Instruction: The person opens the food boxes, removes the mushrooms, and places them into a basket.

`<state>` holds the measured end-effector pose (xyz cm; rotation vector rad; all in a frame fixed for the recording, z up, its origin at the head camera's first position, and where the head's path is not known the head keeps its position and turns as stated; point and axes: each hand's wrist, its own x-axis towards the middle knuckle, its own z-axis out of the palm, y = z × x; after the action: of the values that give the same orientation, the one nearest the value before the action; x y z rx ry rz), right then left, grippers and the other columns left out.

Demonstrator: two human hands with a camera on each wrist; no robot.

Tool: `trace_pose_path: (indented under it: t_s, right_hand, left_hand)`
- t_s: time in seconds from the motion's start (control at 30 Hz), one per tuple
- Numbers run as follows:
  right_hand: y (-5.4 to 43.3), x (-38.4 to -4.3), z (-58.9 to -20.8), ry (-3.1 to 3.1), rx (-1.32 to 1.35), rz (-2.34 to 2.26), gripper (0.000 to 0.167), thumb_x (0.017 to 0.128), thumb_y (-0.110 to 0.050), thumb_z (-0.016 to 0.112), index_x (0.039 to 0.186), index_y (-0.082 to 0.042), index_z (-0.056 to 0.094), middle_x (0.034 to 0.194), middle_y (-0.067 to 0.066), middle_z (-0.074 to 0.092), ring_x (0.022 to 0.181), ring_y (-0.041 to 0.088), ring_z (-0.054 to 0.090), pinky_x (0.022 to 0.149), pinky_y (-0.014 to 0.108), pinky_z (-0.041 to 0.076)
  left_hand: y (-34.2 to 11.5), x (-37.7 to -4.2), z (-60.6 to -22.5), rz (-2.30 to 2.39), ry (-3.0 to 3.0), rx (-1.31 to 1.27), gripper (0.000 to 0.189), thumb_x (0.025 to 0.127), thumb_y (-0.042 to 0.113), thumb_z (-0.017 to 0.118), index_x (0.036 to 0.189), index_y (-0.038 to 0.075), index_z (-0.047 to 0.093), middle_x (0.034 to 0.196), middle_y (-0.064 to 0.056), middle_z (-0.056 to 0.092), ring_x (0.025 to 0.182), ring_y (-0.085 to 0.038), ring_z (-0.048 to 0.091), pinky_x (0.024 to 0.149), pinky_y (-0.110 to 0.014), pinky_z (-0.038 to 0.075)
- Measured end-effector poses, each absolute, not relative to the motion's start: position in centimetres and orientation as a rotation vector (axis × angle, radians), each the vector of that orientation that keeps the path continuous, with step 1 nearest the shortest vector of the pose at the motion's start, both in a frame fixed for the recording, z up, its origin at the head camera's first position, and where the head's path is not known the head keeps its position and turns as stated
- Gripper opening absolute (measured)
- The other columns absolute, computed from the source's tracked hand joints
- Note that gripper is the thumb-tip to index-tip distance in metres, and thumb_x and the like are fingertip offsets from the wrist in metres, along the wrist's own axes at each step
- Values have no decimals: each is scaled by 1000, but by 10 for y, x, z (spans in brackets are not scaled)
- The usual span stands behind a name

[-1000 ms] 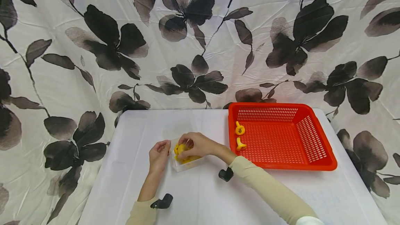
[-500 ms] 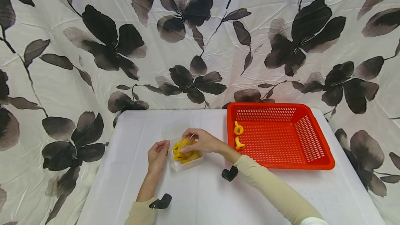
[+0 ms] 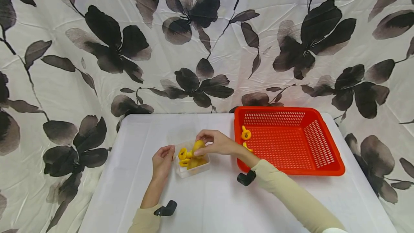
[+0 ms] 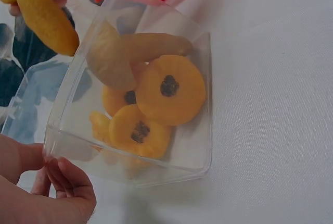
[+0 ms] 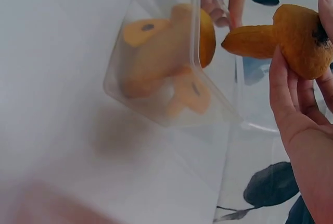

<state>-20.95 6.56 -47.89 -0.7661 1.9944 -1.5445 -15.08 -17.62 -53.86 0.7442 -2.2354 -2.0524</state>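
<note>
My right hand (image 3: 220,144) holds a yellow mushroom (image 3: 198,146) by its cap, just above the right side of a clear plastic box (image 3: 194,172). In the right wrist view the held mushroom (image 5: 294,39) has its stem pointing left and a dark patch on its cap. My left hand (image 3: 162,164) pinches the rim of the box at its left corner, thumb and fingertips together. Several more yellow mushrooms (image 4: 170,89) lie jumbled inside the box, dark spots showing on some caps.
A red plastic basket (image 3: 307,172) stands to the right, with two yellow mushrooms (image 3: 246,133) near its left wall. A clear, flat lid-like piece (image 4: 31,96) lies behind the box. White cloth (image 3: 220,204) covers the table; a floral curtain (image 3: 207,46) hangs behind.
The right hand has lifted a mushroom out of the box and shifted slightly right and up with it. The left hand stays at the box's corner.
</note>
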Motion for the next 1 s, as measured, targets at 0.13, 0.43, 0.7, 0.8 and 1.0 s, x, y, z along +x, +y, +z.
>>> trace_pose_path:
  t_s: [0.13,0.43,0.7,0.8,1.0]
  right_hand:
    - [77,-208,-473,1974,-769,-1579,32,90,-14,81,115,-6,63,108,7,64,105,24,60,93,33,55]
    - [107,-207,-461,1998,-660,-1656,34,86,-11,84,111,-6,63,106,10,63,105,28,62,91,34,57]
    - [143,-206,-457,2108,-550,-1675,37,85,-14,86,111,-6,62,108,11,62,102,28,63,82,30,57]
    - [158,-203,-458,2122,-489,-1696,39,85,-13,86,113,-4,61,109,13,62,102,30,63,82,30,57]
    - [186,-197,-460,2203,-389,-1688,43,84,-17,88,114,-6,60,107,14,64,103,30,61,84,29,55]
  left_hand:
    - [-177,-152,-541,-2035,-2241,765,31,104,22,64,121,-3,63,99,-2,64,89,-16,56,69,-13,48]
    - [-178,-150,-541,-2020,-2275,769,31,104,23,63,122,-3,63,102,-4,65,91,-18,56,70,-14,48]
    - [-177,-151,-543,-2011,-2266,760,33,104,23,64,123,-4,63,99,-2,65,84,-10,55,69,-13,48]
    - [-176,-152,-543,-2016,-2259,753,34,104,23,64,123,-4,63,96,0,64,81,-7,54,68,-13,47]
    - [-176,-151,-542,-2041,-2246,738,35,103,24,65,123,-5,63,100,-5,66,81,-7,54,68,-13,47]
